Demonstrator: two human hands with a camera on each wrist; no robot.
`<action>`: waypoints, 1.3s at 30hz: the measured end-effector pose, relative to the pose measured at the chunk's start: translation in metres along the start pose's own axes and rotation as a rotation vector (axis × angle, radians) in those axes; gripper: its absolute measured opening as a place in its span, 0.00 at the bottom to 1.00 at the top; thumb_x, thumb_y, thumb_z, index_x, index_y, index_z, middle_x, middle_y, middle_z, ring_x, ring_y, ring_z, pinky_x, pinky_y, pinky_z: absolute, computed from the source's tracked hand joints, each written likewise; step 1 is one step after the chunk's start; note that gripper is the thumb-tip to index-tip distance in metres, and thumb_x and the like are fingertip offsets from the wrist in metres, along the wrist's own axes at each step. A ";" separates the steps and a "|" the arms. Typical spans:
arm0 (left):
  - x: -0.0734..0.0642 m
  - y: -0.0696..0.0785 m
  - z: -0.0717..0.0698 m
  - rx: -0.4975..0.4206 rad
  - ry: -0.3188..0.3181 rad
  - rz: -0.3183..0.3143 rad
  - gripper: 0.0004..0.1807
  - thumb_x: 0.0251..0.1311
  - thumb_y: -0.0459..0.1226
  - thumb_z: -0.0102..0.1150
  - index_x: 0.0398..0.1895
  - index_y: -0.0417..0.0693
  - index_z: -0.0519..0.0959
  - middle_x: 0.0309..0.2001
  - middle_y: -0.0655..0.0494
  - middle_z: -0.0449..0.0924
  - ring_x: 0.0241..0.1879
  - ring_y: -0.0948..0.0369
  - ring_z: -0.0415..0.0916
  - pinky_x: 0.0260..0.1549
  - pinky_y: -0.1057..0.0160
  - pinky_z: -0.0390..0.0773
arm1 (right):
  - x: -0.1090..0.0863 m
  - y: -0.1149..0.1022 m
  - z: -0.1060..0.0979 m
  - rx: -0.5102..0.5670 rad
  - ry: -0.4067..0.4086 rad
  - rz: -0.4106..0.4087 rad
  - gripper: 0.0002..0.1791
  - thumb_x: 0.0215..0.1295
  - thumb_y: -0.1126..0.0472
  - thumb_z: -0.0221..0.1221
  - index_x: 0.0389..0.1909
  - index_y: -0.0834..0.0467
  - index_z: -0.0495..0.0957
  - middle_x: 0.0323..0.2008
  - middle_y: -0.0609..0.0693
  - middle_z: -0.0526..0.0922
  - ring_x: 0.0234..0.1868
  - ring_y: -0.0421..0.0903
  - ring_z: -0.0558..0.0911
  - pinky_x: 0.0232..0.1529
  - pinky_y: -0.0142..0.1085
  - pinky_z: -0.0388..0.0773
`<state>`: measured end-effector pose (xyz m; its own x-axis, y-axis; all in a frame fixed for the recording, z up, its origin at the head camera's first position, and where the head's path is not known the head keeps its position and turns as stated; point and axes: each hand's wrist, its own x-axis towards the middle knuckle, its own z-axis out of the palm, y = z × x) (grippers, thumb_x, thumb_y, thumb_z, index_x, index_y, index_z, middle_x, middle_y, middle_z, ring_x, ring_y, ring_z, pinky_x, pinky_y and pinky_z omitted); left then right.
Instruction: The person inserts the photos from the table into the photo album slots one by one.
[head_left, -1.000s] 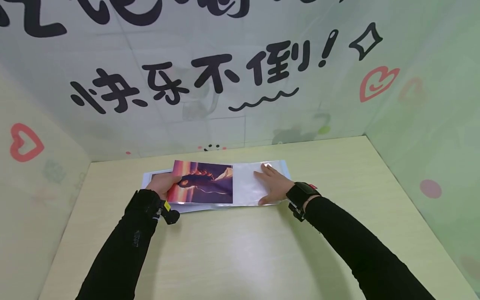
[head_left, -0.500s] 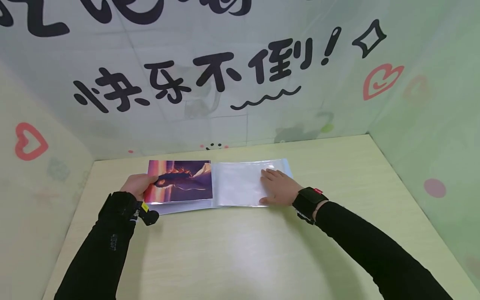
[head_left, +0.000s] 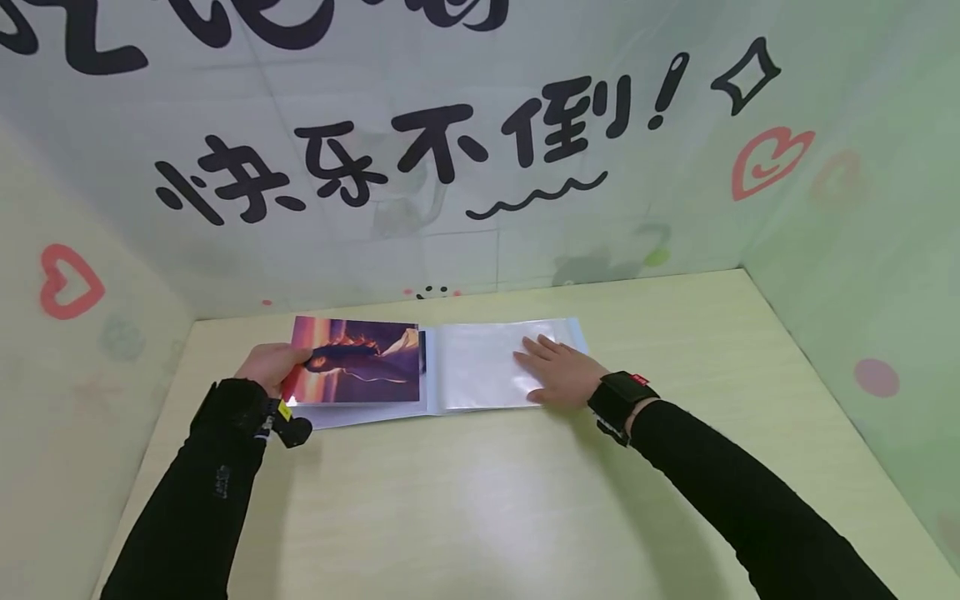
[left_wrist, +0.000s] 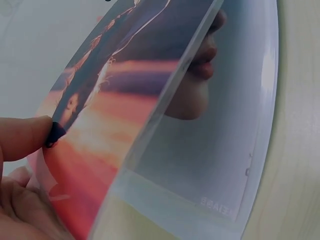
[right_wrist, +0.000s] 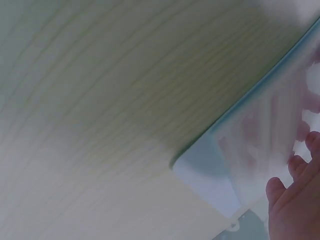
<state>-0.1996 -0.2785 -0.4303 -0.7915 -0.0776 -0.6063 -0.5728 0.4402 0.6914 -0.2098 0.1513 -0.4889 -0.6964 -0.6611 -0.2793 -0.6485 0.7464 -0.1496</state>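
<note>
An open photo album with clear sleeves lies near the back of the table, its right page [head_left: 480, 367] whitish under shiny plastic. Over the left page is a photo [head_left: 360, 362] with orange and purple tones. My left hand [head_left: 272, 367] pinches the photo's left edge, thumb [left_wrist: 25, 137] on top. In the left wrist view the photo is bowed and raised, and another picture [left_wrist: 200, 155] shows in the sleeve beneath. My right hand [head_left: 562, 375] rests on the right page with fingers spread. The right wrist view shows its fingers [right_wrist: 295, 167] above the clear sleeve.
The pale wooden table [head_left: 480, 500] stretches in front of the album. A printed cloth wall [head_left: 450, 258] stands close behind the album, and side walls [head_left: 862, 292] rise at left and right.
My left hand has moved left with the photo, baring more of the right page, then slightly up. The right hand has stayed on the right page, shifting only a little.
</note>
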 end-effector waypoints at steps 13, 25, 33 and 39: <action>0.012 0.008 0.025 -0.094 -0.016 -0.057 0.33 0.67 0.45 0.43 0.66 0.30 0.51 0.56 0.37 0.63 0.44 0.50 0.68 0.43 0.62 0.76 | -0.004 0.009 -0.002 0.063 0.003 -0.007 0.39 0.64 0.45 0.51 0.70 0.58 0.50 0.70 0.58 0.46 0.69 0.57 0.44 0.66 0.52 0.46; 0.015 0.006 0.035 -0.114 -0.015 -0.083 0.34 0.66 0.44 0.44 0.66 0.30 0.49 0.57 0.37 0.62 0.45 0.49 0.69 0.46 0.59 0.76 | -0.004 0.012 0.002 0.058 0.012 -0.008 0.39 0.64 0.44 0.50 0.70 0.56 0.49 0.70 0.57 0.46 0.70 0.56 0.43 0.67 0.49 0.44; 0.015 0.004 0.036 -0.056 -0.007 -0.065 0.32 0.65 0.45 0.45 0.62 0.29 0.55 0.49 0.41 0.68 0.37 0.55 0.72 0.35 0.65 0.79 | -0.005 0.009 -0.002 0.063 0.010 -0.017 0.39 0.64 0.46 0.51 0.70 0.59 0.50 0.70 0.60 0.46 0.69 0.58 0.44 0.67 0.48 0.43; 0.019 0.011 0.050 -0.068 -0.026 -0.026 0.29 0.64 0.43 0.48 0.59 0.30 0.60 0.42 0.46 0.70 0.32 0.58 0.71 0.32 0.66 0.78 | -0.005 0.008 -0.001 0.065 0.021 -0.023 0.39 0.64 0.46 0.51 0.70 0.59 0.50 0.70 0.60 0.46 0.69 0.59 0.44 0.67 0.48 0.43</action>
<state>-0.2101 -0.2308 -0.4539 -0.7709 -0.0642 -0.6337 -0.6067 0.3769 0.6999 -0.2117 0.1612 -0.4879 -0.6883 -0.6789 -0.2557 -0.6434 0.7341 -0.2171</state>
